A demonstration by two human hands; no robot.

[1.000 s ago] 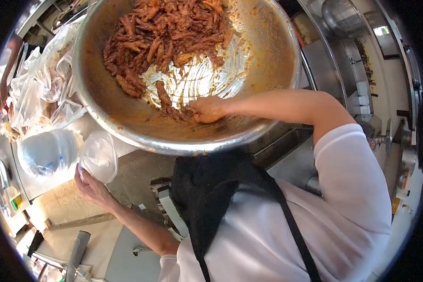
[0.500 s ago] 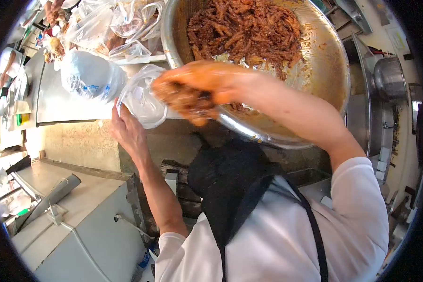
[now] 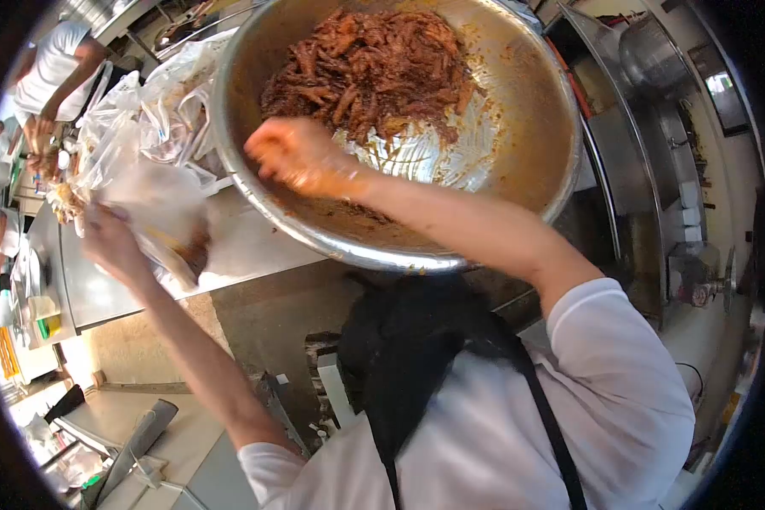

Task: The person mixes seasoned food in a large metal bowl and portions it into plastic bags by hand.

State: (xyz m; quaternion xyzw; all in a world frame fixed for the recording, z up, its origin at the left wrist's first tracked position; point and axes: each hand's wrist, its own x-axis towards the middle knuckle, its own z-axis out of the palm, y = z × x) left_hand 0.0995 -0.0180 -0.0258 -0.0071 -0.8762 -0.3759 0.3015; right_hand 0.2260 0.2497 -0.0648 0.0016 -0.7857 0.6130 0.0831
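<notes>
Meat [image 3: 370,72] glistens red-brown; right hand [image 3: 296,155] half-curled, contents unclear; left hand [image 3: 112,242], grip closed, holds a blurred bag [image 3: 163,208], brown inside.

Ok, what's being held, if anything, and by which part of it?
The left hand holds a plastic bag by its edge, at the end away from the brown food inside. The right hand shows nothing held.

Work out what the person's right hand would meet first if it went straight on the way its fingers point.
The right hand would likely first meet the near-left wall or rim of the metal basin; if it is high enough, it might pass over.
</notes>
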